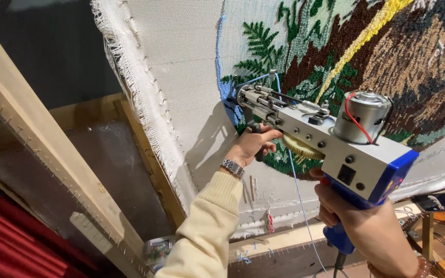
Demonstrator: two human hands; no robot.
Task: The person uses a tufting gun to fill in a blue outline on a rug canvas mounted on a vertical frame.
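Head view | backing cloth [181,67] with tufted foliage up-left of hands | tufting gun [310,131], long axis lower right to upper left, tip at cloth | right hand [366,231] clamped on blue grip | left hand [251,146] nearer cloth, wrapped round front handle | blue yarn [297,190] hangs below

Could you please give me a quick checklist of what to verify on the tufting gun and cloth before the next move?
1. Left hand on the gun's front handle: ok, fingers wrapped around it.
2. Right hand on the blue rear grip: ok.
3. Tufting gun needle tip against the backing cloth: ok, it meets the cloth at the blue outline.
4. Light blue yarn feeding freely: ok, it hangs loose below the gun with no visible tangle.
5. Cloth pinned tight on the wooden frame: cannot tell, though the frayed edge sits on the tacks.
6. Trigger pressed: cannot tell.
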